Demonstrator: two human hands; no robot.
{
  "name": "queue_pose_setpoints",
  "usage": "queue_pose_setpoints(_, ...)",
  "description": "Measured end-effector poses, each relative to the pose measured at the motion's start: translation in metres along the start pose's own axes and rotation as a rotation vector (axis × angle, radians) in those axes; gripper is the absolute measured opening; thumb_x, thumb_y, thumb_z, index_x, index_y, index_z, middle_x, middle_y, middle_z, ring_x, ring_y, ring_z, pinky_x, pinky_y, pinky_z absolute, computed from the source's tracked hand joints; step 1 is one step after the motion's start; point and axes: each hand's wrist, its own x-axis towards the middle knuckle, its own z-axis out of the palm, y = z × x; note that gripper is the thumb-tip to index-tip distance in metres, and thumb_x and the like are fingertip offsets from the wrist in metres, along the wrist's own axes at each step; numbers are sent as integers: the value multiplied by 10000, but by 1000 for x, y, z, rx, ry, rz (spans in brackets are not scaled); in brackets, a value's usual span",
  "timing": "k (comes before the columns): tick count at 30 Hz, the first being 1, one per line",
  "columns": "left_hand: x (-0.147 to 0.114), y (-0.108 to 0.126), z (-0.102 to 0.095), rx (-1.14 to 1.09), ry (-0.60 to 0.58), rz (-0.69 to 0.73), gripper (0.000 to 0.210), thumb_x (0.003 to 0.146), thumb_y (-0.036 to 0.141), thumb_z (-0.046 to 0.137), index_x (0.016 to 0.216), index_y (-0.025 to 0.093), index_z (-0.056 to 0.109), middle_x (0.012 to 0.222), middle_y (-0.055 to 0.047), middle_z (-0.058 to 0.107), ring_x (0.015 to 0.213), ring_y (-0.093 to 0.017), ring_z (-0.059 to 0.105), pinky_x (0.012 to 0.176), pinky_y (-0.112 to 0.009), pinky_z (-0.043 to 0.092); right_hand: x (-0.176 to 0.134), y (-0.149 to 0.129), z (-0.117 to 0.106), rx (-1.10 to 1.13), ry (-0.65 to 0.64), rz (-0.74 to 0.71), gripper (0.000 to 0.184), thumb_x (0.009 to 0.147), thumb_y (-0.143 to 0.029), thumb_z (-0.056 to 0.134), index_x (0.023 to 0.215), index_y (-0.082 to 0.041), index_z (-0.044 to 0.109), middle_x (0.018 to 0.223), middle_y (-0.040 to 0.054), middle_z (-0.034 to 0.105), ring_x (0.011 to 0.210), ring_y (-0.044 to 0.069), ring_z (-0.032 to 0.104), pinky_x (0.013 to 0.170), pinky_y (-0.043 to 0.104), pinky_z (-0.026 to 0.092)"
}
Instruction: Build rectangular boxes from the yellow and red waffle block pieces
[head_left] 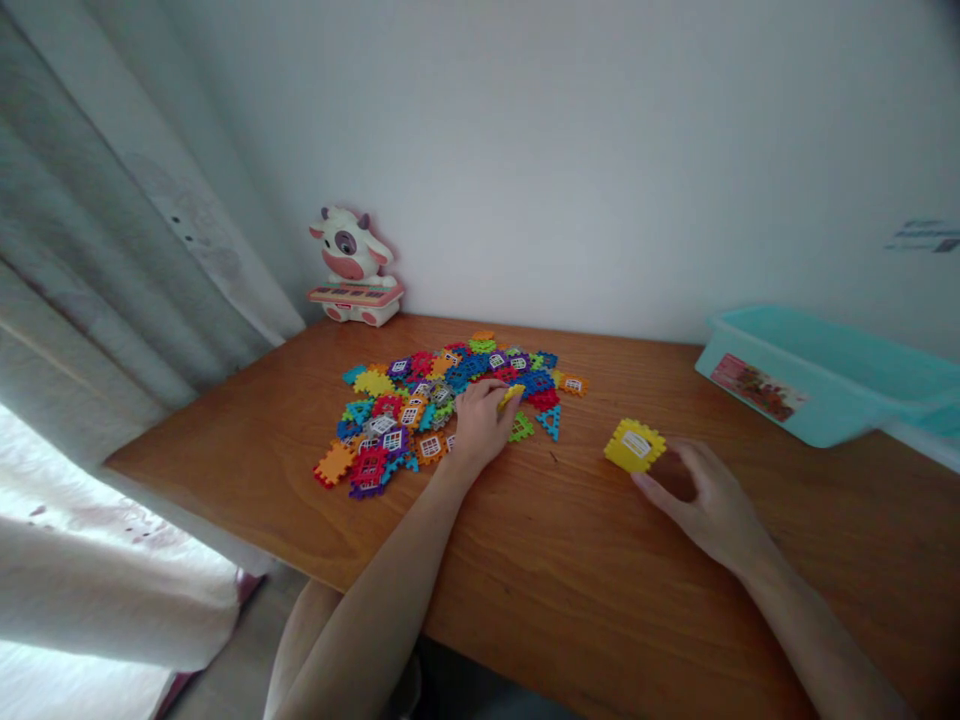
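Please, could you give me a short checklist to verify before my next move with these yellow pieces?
1. Left hand holding a yellow piece: ok.
2. Right hand gripping the yellow block firmly: cannot tell; the fingers are at its edge.
3. Yellow block apart from the colourful pile: ok.
4. Left hand clear of the pile: not ok; it is at the near edge.
5. Teal bin clear of both hands: ok.

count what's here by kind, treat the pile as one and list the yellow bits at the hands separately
toy cow with keyboard: 1
teal tub: 1
colourful pile: 1 (pieces overlap too much to count)
yellow piece in left hand: 1
yellow block at right hand: 1
total: 5
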Motion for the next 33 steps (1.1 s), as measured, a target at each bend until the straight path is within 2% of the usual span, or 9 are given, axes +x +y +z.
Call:
queue_pose_setpoints(3,4,7,-3,-156,64,43,200,980,293,550,980,178,713,989,-89,687,958,-206,629,880,-331,479,0,-1,-3,-71,-98,-43,540,786,-687,670,1046,-214,646,1126,143,687,1042,345,664,938,507,527)
queue_pose_setpoints(5,4,13,-4,-263,54,18,207,982,295,536,929,177,697,914,-70,676,870,-184,626,811,-303,490,1,-3,-4,-105,-134,-38,516,765,-690,688,974,-219,656,1093,138,694,1017,344,669,911,501,537)
queue_pose_setpoints(9,3,23,0,-562,-72,-170,190,914,351,627,949,170,672,821,-34,689,698,-146,607,640,-257,473,2,-7,-6,-86,-177,-15,414,813,-630,659,897,-225,666,1041,124,694,952,305,683,840,444,568)
queue_pose_setpoints(12,1,28,5,-849,-157,-295,299,835,390,716,1026,170,650,920,-50,736,750,-147,661,664,-246,500,2,-9,-5,-21,-193,-35,322,858,-538,636,936,-231,692,1048,112,698,932,275,694,830,413,580)
queue_pose_setpoints(15,-1,34,8,-1002,-221,-393,363,767,448,774,957,171,636,886,-49,745,739,-147,677,670,-243,502,2,-10,-3,54,-176,-72,264,899,-457,594,985,-237,714,1043,112,715,924,270,710,839,431,588)
queue_pose_setpoints(19,-2,41,7,-1098,-274,-475,416,707,515,804,885,179,635,798,-15,735,686,-134,673,642,-228,482,1,-11,-1,160,-195,-41,248,914,-404,587,1066,-253,711,1059,100,762,902,267,741,815,450,615)
queue_pose_setpoints(23,0,45,3,-1134,-264,-568,466,632,541,840,820,186,603,731,12,705,651,-123,650,612,-218,458,-2,-15,0,317,-199,53,373,928,-403,579,1272,-263,621,1052,77,793,898,251,766,805,434,636)
queue_pose_setpoints(29,4,46,-3,-1157,-154,-643,451,636,527,834,766,198,555,688,50,615,593,-87,553,563,-201,424,2,-15,-8,175,11,85,273,938,-441,555,1074,-239,678,1021,95,790,887,277,761,805,454,618)
queue_pose_setpoints(33,4,48,-5,-1165,-151,-634,436,631,512,834,726,195,550,654,63,547,569,-71,485,541,-189,384,3,-12,-12,69,66,65,269,942,-449,533,1011,-235,680,821,65,781,810,280,751,812,474,591)
